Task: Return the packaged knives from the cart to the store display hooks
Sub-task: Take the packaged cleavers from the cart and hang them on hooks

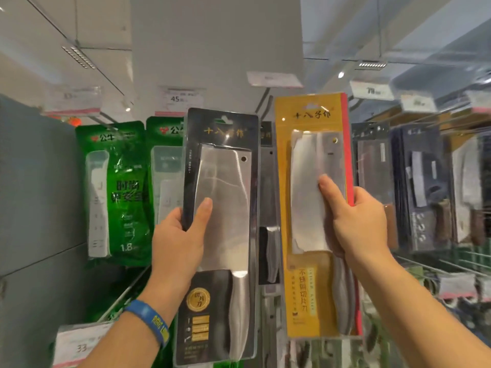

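Store display hooks (414, 123) with hung knives far right | left hand (180, 235) grips black knife pack (228, 134) upright, left | right hand (356, 221) grips yellow knife pack (310, 115), right

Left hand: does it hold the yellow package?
No, the left hand grips the black package; the right hand holds the yellow package.

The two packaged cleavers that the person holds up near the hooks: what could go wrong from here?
1. The left hand and the right hand each hold one pack by a side edge only; the black-card cleaver pack or the yellow-card cleaver pack may slip and fall.
2. No hand is free to steady a metal display hook, so a small hang hole could miss it.
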A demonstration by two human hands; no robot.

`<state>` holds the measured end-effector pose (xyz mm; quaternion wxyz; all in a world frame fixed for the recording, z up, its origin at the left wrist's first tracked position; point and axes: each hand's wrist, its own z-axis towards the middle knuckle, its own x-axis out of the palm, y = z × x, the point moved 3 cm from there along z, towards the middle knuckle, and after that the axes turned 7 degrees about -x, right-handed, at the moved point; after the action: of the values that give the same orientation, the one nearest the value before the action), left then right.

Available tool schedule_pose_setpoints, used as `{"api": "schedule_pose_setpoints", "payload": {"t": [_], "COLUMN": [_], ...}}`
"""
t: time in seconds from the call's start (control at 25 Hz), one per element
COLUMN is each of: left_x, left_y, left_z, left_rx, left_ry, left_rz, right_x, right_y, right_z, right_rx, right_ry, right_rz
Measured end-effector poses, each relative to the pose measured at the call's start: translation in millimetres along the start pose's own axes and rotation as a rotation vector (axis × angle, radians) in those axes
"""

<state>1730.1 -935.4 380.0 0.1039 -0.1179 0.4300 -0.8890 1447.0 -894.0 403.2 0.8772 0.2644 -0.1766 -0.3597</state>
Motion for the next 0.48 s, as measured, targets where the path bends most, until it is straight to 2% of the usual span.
{"api": "schedule_pose_setpoints", "payload": {"t": [0.28, 0.48], "left_x": [26.8, 52.8], "left_y": [-31.3, -39.1], "left_z": [22.0, 33.8], "left_rx": [0.097, 0.168], "left_ry": [0.004, 0.03], "left_rz": [0.055, 0.165], "right_x": [-11.5, -12.4], "right_y": [25.4, 31.6], "right_z": [57.6, 69.7], "right_rx": [-0.112, -0.092], "right_ry": [-0.027, 0.01], "right_rz": [0.023, 0.049]}}
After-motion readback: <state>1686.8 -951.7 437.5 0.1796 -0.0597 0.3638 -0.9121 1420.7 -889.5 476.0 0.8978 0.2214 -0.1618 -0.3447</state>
